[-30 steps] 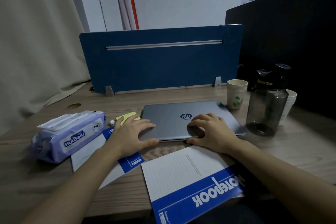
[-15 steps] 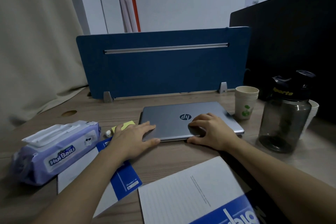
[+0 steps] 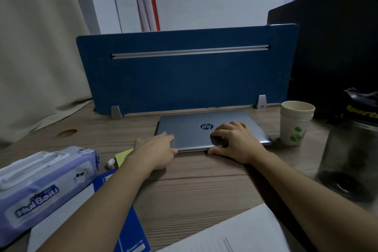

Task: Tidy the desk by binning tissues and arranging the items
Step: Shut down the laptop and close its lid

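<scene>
A closed grey laptop [image 3: 192, 122] lies flat on the wooden desk [image 3: 204, 186], close to the blue divider panel. My left hand [image 3: 157, 150] grips its near left corner, thumb under the front edge. My right hand [image 3: 235, 142] rests on the lid's near right part, fingers bent on top and thumb at the front edge. A purple wet-wipe pack [image 3: 41, 184] sits at the left. A blue-and-white notebook [image 3: 124, 229] lies beneath my left forearm, and another open notebook [image 3: 235, 235] is at the bottom right. No loose tissue is visible.
A blue divider panel [image 3: 184, 75] stands across the back of the desk. A stack of paper cups [image 3: 295, 125] and a dark water bottle [image 3: 351, 149] stand at the right. A yellow sticky pad [image 3: 122, 155] and a white earbud [image 3: 110, 163] lie left of the laptop.
Both hands have slid the laptop away from me toward the blue divider, and the view has leaned forward, so the notebooks sit lower in frame.
</scene>
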`<state>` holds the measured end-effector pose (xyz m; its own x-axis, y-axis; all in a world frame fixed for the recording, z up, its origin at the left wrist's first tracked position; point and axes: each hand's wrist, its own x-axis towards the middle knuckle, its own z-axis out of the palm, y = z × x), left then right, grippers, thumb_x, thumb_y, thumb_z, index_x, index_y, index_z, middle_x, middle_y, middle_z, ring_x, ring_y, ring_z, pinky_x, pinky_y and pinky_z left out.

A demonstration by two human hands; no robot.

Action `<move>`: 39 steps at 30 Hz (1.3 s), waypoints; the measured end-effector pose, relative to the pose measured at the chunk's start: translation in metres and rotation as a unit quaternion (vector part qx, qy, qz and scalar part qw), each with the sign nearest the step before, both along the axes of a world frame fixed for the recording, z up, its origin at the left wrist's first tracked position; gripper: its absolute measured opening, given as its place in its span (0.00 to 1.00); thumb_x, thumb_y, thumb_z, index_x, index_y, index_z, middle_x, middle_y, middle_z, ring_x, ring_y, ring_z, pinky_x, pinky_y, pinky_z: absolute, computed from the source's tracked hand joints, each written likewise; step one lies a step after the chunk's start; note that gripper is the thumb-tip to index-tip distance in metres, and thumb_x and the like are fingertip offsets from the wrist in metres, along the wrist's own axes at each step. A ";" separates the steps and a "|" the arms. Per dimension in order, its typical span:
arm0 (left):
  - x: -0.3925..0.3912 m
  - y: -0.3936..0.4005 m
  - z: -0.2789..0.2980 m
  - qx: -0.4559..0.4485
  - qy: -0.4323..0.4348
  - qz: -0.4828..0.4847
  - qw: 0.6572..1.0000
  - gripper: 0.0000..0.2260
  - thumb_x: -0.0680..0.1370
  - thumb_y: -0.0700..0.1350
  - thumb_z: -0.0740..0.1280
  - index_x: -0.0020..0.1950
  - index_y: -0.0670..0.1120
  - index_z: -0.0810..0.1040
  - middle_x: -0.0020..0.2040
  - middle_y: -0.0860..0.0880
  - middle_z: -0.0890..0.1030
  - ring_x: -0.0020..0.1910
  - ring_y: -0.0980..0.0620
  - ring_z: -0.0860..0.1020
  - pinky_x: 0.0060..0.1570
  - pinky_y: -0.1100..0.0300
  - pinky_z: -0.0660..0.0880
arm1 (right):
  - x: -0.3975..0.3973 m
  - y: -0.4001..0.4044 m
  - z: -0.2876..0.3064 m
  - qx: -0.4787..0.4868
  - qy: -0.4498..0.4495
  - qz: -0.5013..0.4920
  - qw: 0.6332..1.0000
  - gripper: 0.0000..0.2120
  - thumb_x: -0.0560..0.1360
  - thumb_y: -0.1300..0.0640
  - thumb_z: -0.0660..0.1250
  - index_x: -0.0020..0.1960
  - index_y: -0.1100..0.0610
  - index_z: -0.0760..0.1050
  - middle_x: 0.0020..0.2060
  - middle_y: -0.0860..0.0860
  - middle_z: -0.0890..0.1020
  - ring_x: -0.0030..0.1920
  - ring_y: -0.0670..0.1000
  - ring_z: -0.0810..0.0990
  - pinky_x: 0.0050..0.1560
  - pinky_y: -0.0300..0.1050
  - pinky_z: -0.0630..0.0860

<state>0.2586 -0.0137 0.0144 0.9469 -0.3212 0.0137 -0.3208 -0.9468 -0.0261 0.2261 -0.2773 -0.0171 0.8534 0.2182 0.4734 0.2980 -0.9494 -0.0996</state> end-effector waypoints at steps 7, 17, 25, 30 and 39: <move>0.018 -0.008 -0.003 0.000 -0.006 0.013 1.000 0.23 0.81 0.56 0.56 0.75 0.55 0.60 0.80 0.52 0.56 0.72 0.44 0.66 0.63 0.43 0.65 | 0.026 -0.005 0.002 0.006 0.004 0.009 1.000 0.32 0.66 0.22 0.57 0.59 0.42 0.78 0.58 0.42 0.78 0.58 0.49 0.71 0.59 0.51 0.68; 0.030 -0.011 -0.004 -0.009 -0.005 0.026 1.000 0.25 0.82 0.55 0.55 0.79 0.56 0.54 0.80 0.52 0.54 0.74 0.44 0.64 0.66 0.44 0.67 | 0.039 -0.007 -0.001 -0.014 0.003 -0.030 0.999 0.35 0.65 0.20 0.53 0.61 0.40 0.76 0.60 0.41 0.78 0.58 0.50 0.72 0.57 0.52 0.67; 0.030 -0.013 -0.003 0.006 -0.044 0.054 0.998 0.22 0.82 0.58 0.54 0.75 0.55 0.61 0.74 0.51 0.67 0.66 0.45 0.72 0.53 0.50 0.72 | 0.038 -0.004 -0.002 -0.059 0.011 -0.069 0.996 0.38 0.67 0.20 0.46 0.65 0.40 0.73 0.65 0.41 0.76 0.62 0.52 0.71 0.55 0.53 0.65; 0.030 -0.015 -0.003 0.033 -0.071 0.062 0.995 0.18 0.81 0.59 0.55 0.69 0.54 0.67 0.64 0.51 0.74 0.60 0.44 0.76 0.43 0.52 0.68 | 0.039 -0.004 -0.002 -0.056 0.013 -0.069 0.996 0.38 0.67 0.21 0.46 0.63 0.42 0.74 0.63 0.41 0.77 0.62 0.52 0.71 0.54 0.52 0.65; 0.017 -0.012 0.007 -0.020 -0.068 0.045 0.996 0.18 0.81 0.61 0.57 0.60 0.49 0.73 0.57 0.44 0.78 0.55 0.42 0.76 0.42 0.52 0.69 | 0.025 -0.004 0.001 0.011 0.051 -0.042 0.998 0.30 0.73 0.28 0.51 0.65 0.44 0.75 0.66 0.44 0.77 0.63 0.53 0.72 0.61 0.56 0.70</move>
<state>0.2760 -0.0252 0.0217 0.9604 -0.2312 0.1556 -0.2300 -0.9728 -0.0263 0.2515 -0.2809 -0.0156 0.9122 0.1335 0.3873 0.2039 -0.9680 -0.1465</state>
